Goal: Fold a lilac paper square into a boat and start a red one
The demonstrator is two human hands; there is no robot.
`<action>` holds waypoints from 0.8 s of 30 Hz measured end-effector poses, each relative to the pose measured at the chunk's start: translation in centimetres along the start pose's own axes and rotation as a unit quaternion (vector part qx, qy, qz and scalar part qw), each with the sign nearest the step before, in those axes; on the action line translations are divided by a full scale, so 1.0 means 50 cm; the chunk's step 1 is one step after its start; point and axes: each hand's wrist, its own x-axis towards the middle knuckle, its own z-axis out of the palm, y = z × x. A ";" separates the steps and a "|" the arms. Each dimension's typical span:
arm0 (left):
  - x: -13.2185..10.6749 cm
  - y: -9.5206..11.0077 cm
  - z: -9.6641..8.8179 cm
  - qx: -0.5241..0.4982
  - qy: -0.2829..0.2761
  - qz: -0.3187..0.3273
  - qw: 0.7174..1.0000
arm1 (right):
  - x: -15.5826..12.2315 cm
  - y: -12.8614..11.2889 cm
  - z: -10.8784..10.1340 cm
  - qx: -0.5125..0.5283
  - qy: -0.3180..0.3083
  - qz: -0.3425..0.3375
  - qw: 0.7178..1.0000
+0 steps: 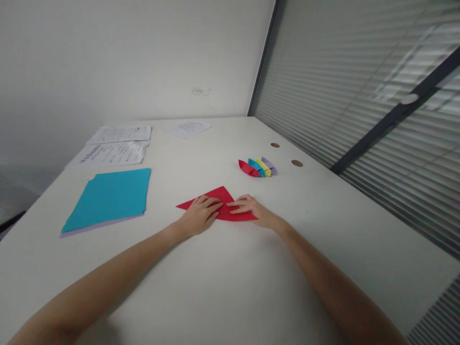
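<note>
A red sheet of paper, folded into a triangle, lies on the white table with its long edge toward me. My left hand rests on its left half, fingers stretched across the paper. On the right half lies my right hand, its fingers spread and pointing left over the surface. The fingertips of both hands nearly meet around the triangle's middle. Beyond the hands sit several small folded paper boats in red, blue, yellow and purple, side by side in a slanted row.
A stack of blue paper with purple sheets beneath lies at the left. Behind it are printed pages, and another printed sheet is near the wall. Two round holes sit near the right edge, beside the window blinds.
</note>
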 end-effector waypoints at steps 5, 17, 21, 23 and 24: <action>0.000 -0.003 0.009 -0.002 0.005 -0.002 1.000 | -0.001 -0.003 -0.008 0.061 -0.004 0.041 0.997; 0.000 0.008 0.005 -0.018 0.014 0.031 0.999 | 0.033 0.014 0.008 0.256 0.143 0.185 0.938; -0.001 0.020 0.002 -0.036 0.010 0.034 0.999 | 0.077 0.010 0.014 0.256 0.176 0.188 0.932; -0.001 0.026 0.001 -0.034 0.005 0.032 0.999 | 0.095 0.006 0.022 0.257 0.212 0.185 0.924; -0.002 0.029 0.001 -0.029 0.002 0.030 0.999 | 0.102 0.004 0.028 0.255 0.232 0.188 0.920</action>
